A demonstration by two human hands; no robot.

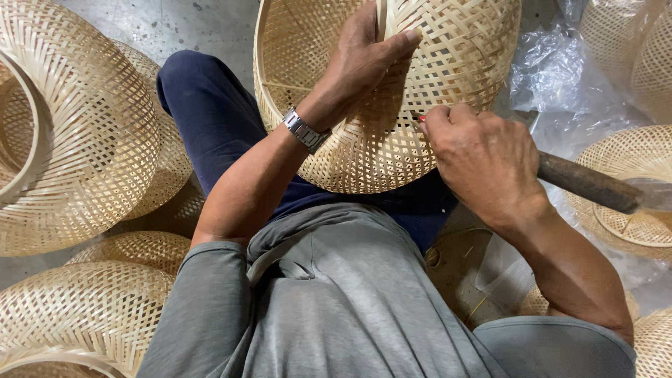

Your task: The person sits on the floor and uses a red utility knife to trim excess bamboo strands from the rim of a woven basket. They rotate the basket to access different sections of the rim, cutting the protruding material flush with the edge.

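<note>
Hands [483,157] on woven basket [392,105] — hollow

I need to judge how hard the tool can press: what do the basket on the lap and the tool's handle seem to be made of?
The basket looks like thin pale bamboo or similar cane strips, unvarnished and matte; the open lattice weave shows it. The tool handle in the right hand looks like dark worn wood, round and dull, though that is uncertain.

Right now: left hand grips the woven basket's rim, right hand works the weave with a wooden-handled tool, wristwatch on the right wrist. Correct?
Not quite. The wristwatch is on the left wrist, as the head view shows. The rest holds: left hand grips the woven basket at its rim, right hand works the weave with a wooden-handled tool.
</note>
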